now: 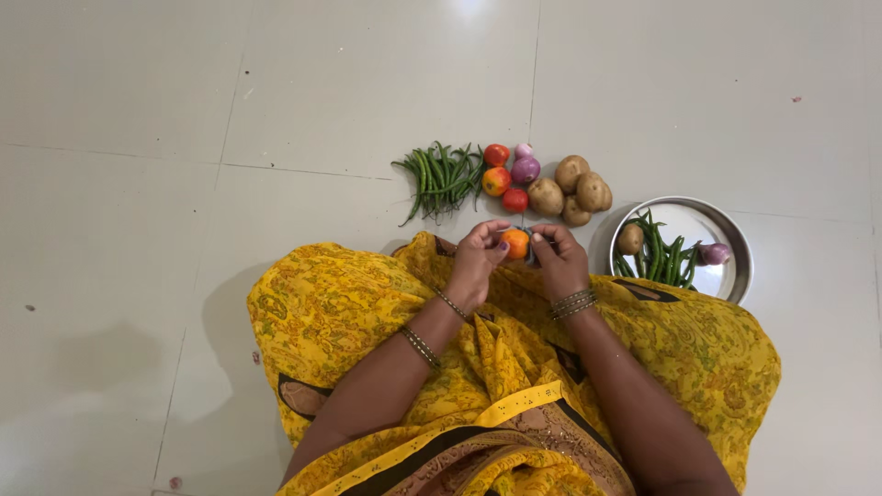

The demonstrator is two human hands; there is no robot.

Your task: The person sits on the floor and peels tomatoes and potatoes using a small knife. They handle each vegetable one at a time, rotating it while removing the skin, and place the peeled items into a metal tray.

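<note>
Seen from above, a person in a yellow patterned garment (367,312) sits on a pale tiled floor (184,184). Both forearms reach forward and the wrists bend inward, so the 2 hands meet just past the knees. The left hand (478,262) and right hand (559,262) are together, fingertips closed from either side on a small orange-red tomato (515,242), held clear of the floor, probably so it can be worked on at close range. A small dark object shows between the hands; what it is cannot be told.

Just beyond the hands, produce lies sorted by kind on the floor: a bundle of green beans (441,176), 3 more tomatoes (497,180), a purple onion (525,169) and 4 potatoes (571,188). To the right, near the right hand, a round steel plate (735,243) holds more green beans, 1 potato and 1 onion.
</note>
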